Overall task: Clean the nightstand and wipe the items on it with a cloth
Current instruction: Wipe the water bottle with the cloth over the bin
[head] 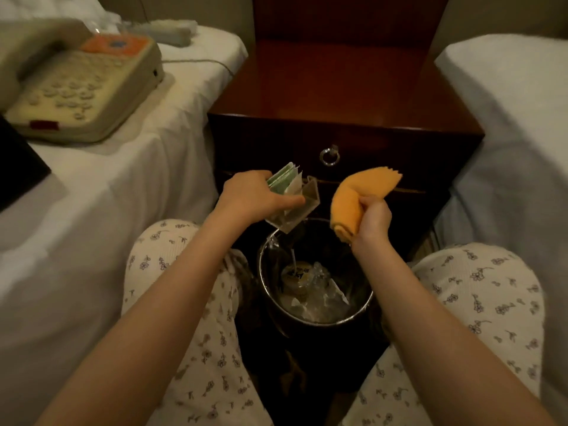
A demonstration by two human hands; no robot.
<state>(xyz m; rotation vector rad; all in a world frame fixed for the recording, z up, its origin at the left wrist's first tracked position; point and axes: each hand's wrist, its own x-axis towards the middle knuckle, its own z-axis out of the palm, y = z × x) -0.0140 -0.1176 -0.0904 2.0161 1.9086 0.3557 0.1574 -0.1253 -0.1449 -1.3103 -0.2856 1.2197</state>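
The dark wooden nightstand [341,87] stands between two beds, its top bare. My left hand [255,195] grips a clear plastic holder [302,207] filled with green and white sachets [284,179], tilted in front of the nightstand's drawer and above a bin. My right hand [373,218] holds a folded orange cloth [359,198] just right of the holder, apart from it. A beige telephone [83,87] lies on the left bed.
A round metal bin [316,278] lined with plastic sits on the floor between my knees, holding wrappers and a jar. The drawer has a ring pull [329,155]. White beds [107,186] flank both sides. A black object [18,161] rests at the left edge.
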